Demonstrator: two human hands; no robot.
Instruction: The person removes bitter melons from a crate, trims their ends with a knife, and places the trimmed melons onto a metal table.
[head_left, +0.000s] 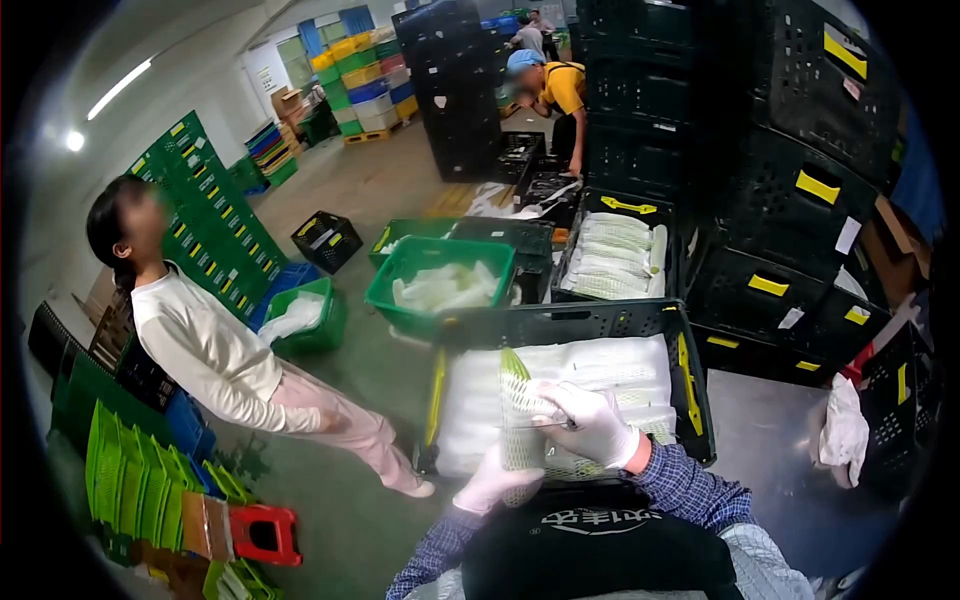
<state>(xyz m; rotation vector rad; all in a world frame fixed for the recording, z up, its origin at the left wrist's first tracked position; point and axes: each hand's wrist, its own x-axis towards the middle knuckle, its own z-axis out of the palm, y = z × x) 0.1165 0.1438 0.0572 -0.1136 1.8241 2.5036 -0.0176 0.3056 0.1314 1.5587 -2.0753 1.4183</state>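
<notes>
Both my hands wear white gloves. My right hand (590, 422) grips the upper part of a mesh-wrapped vegetable (517, 395), whose green tip points up. My left hand (497, 480) holds the same item from below, at its lower end. They are over a black crate (690, 385) filled with white mesh-sleeved produce, right in front of me.
A person in a white top (205, 350) stands at the left. Green crates (440, 280) with white bags sit on the floor ahead. Tall stacks of black crates (790, 170) rise at the right. A worker in yellow (560, 90) bends over at the back. A red stool (265, 530) stands lower left.
</notes>
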